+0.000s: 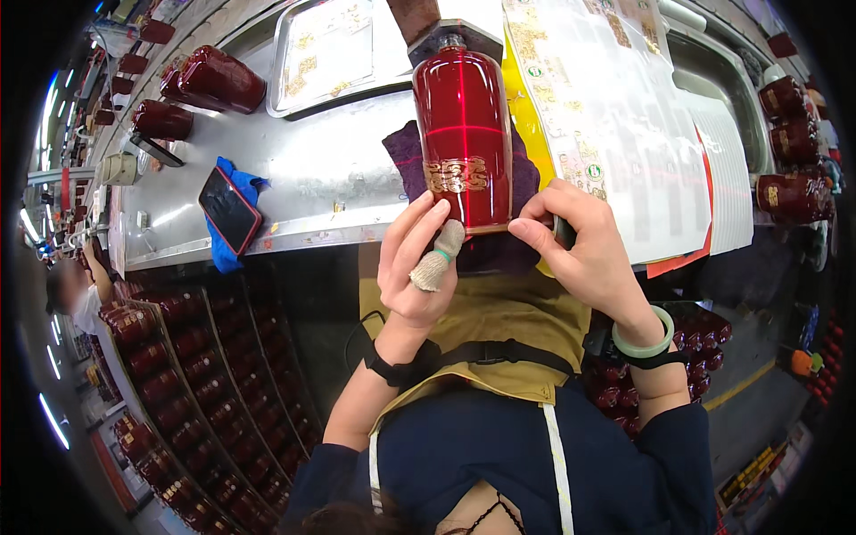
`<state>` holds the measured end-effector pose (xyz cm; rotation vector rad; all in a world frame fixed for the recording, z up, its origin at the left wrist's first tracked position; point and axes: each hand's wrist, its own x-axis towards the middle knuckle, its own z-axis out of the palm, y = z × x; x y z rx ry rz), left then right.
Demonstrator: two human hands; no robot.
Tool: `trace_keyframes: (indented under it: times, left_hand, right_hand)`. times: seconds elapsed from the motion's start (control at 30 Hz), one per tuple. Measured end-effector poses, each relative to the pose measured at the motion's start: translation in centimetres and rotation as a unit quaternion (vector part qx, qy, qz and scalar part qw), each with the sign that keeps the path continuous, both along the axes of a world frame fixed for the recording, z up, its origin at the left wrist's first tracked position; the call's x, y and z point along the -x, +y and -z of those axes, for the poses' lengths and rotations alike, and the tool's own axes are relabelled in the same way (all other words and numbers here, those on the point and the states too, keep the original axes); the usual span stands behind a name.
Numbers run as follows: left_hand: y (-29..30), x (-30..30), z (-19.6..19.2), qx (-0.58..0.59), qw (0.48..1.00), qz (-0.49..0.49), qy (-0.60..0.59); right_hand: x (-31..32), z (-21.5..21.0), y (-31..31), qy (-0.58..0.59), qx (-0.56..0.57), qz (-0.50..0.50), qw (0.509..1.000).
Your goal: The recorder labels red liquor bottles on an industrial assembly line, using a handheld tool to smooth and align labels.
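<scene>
A red glass bottle (462, 107) lies with its neck away from me and its base toward me. A gold ornamental decal (456, 176) is on its lower part, and thin bright red lines cross the glass. My left hand (417, 263) closes on the bottle's lower left, fingertips beside the decal. One of its digits wears a beige cloth finger cover (438, 259) with a green band, resting at the base. My right hand (575, 241) is pinched at the bottle's lower right corner. A small dark object shows behind its fingers, too hidden to name. Under the bottle lies a dark purple cloth (406, 152).
A metal holder (477, 40) surrounds the bottle's neck. Decal sheets (580, 116) lie right, a metal tray (283, 67) at far left. A phone (230, 210) rests on blue cloth at the table edge. Red bottles (223, 78) stand left; racks of bottles (192, 374) fill the lower left.
</scene>
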<state>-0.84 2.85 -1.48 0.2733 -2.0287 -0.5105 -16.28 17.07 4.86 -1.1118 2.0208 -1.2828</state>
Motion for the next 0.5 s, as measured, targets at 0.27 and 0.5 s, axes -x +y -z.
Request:
trace_keyframes:
  times: [0.27, 0.5]
  left_hand:
    - [0.7, 0.4, -0.8, 0.111, 0.992, -0.049, -0.039]
    - [0.0, 0.5, -0.6, 0.013, 1.0, 0.009, -0.003]
  right_hand:
    - [0.1, 0.3, 0.1, 0.02, -0.002, 0.008, 1.0]
    - [0.1, 0.7, -0.2, 0.021, -0.002, 0.009, 1.0]
